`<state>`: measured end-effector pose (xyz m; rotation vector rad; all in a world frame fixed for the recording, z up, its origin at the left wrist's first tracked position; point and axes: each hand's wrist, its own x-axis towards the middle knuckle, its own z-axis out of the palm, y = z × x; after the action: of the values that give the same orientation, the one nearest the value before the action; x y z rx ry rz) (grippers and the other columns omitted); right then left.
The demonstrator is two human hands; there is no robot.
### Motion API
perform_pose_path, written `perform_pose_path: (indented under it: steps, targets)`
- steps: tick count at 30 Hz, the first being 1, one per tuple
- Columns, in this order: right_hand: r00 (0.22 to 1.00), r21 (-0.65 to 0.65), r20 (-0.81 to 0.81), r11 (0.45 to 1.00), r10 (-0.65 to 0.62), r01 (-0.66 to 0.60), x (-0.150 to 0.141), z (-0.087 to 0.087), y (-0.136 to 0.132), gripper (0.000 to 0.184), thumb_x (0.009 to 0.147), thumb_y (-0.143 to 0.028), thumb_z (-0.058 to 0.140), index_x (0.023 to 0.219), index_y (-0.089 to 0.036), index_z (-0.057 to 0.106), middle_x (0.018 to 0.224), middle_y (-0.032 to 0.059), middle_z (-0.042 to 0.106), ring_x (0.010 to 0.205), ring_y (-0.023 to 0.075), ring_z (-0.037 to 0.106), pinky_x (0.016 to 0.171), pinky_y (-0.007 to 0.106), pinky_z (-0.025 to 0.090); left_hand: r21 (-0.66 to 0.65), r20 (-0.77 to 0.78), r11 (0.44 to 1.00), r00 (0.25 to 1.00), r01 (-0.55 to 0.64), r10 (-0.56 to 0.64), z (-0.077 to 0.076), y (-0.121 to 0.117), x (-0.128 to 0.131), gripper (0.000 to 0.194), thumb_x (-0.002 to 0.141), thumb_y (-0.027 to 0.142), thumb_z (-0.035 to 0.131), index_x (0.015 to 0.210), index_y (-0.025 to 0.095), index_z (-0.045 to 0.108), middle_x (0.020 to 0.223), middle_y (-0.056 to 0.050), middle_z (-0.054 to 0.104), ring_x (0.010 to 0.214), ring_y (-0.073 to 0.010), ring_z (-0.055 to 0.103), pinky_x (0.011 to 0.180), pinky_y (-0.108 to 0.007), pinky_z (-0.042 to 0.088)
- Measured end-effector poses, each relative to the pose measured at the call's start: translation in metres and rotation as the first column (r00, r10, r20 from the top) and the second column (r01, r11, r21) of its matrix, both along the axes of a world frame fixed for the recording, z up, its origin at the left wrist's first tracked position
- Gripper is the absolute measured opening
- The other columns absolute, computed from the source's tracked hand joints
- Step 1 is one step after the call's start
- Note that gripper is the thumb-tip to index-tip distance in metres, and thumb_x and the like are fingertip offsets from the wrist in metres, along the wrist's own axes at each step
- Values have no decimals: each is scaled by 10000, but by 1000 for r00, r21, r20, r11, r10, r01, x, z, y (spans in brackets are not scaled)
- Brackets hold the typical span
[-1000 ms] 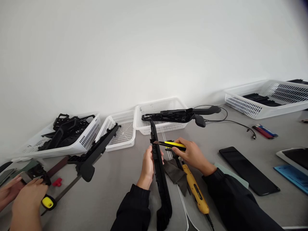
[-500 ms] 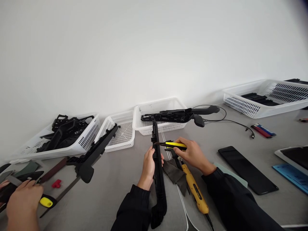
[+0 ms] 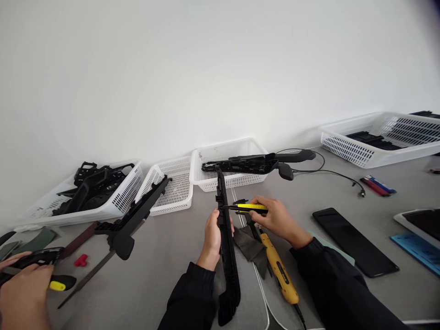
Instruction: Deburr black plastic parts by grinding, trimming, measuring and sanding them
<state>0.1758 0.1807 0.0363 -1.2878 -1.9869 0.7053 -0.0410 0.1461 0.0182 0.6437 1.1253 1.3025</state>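
My left hand [image 3: 212, 234] is wrapped around a long black plastic trim piece [image 3: 227, 256], held lengthwise with its ribbed side showing and its lower end curving left. My right hand [image 3: 275, 216] pinches a slim yellow-and-black hand tool [image 3: 252, 208] with a ribbed grip. Its narrow dark tip meets the trim piece just above my left fingers; the tip is too small to make out exactly. Beneath the right hand lie a dark grey cloth [image 3: 250, 247] and a yellow corded power tool [image 3: 279, 268].
White baskets [image 3: 172, 208] line the wall, several with black plastic parts. Another trim piece [image 3: 137, 215] leans on one basket. A co-worker's hands [image 3: 25, 293] hold a black part and a yellow-and-black tool at left. A phone [image 3: 355, 242] and markers [image 3: 378, 185] lie right.
My hands and the trim piece keep nearly the same place; the tool's tip sits slightly lower on the piece. At left, the co-worker's hands have shifted left and down.
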Motion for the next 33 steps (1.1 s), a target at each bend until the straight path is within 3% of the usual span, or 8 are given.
perform_pose_path:
  steps: [4, 8, 12, 17, 23, 28, 33]
  targets:
    - [996, -12, 4, 996, 90, -90, -1, 0, 0, 98, 832, -321, 627, 868, -234, 654, 697, -34, 622, 611, 154, 490, 627, 290, 328, -10, -19, 1000, 1000, 16, -17, -2, 0, -1, 532, 800, 642, 713, 1040, 167, 700, 631, 7, 660, 452, -138, 549, 440, -248, 404]
    - [1000, 7, -16, 1000, 4, -4, -2, 1, -1, 138, 888, -352, 607, 929, -236, 671, 725, -24, 665, 625, 167, 534, 639, 293, 348, 21, 17, 1000, 1000, 2, -3, -2, 1, -1, 448, 802, 605, 728, 914, 175, 674, 708, -10, 683, 476, -124, 566, 448, -243, 417]
    - [998, 6, -15, 998, 60, -60, 0, 0, 1, 111, 868, -338, 625, 888, -237, 667, 701, -25, 657, 622, 170, 546, 629, 292, 358, 3, 33, 1000, 999, 3, -3, -1, 1, 0, 515, 790, 593, 731, 1064, 158, 706, 689, 15, 654, 479, -133, 573, 443, -245, 425]
    - [996, 44, -64, 996, -69, 72, 2, 0, 2, 184, 933, -405, 611, 951, -234, 678, 807, 18, 742, 681, 197, 612, 654, 302, 408, 6, 37, 1000, 999, 11, -11, 2, 1, 1, 579, 765, 597, 744, 1128, 148, 712, 709, 25, 650, 464, -117, 548, 436, -245, 410]
    - [999, 26, -47, 1000, 6, -5, 1, 1, 1, 143, 930, -358, 622, 942, -239, 700, 777, 0, 732, 667, 192, 614, 655, 297, 413, 1, 7, 1000, 1000, 11, -11, 3, 0, 1, 472, 767, 608, 757, 932, 174, 669, 741, -3, 677, 495, -123, 576, 445, -251, 429]
    - [997, 48, -63, 998, -34, 37, 0, 2, 1, 171, 938, -379, 618, 969, -232, 702, 854, 25, 774, 715, 206, 659, 674, 299, 432, 7, 13, 1000, 1000, 27, -28, 5, -1, 0, 533, 780, 582, 748, 1100, 158, 703, 730, 17, 661, 488, -123, 563, 446, -249, 424]
    - [997, 52, -68, 998, -41, 45, 0, 1, 1, 164, 939, -380, 625, 963, -234, 695, 845, 23, 774, 716, 207, 660, 679, 303, 441, 15, 9, 999, 999, 36, -36, 6, -1, 0, 529, 795, 576, 738, 1114, 154, 712, 724, 18, 662, 481, -126, 564, 449, -256, 424]
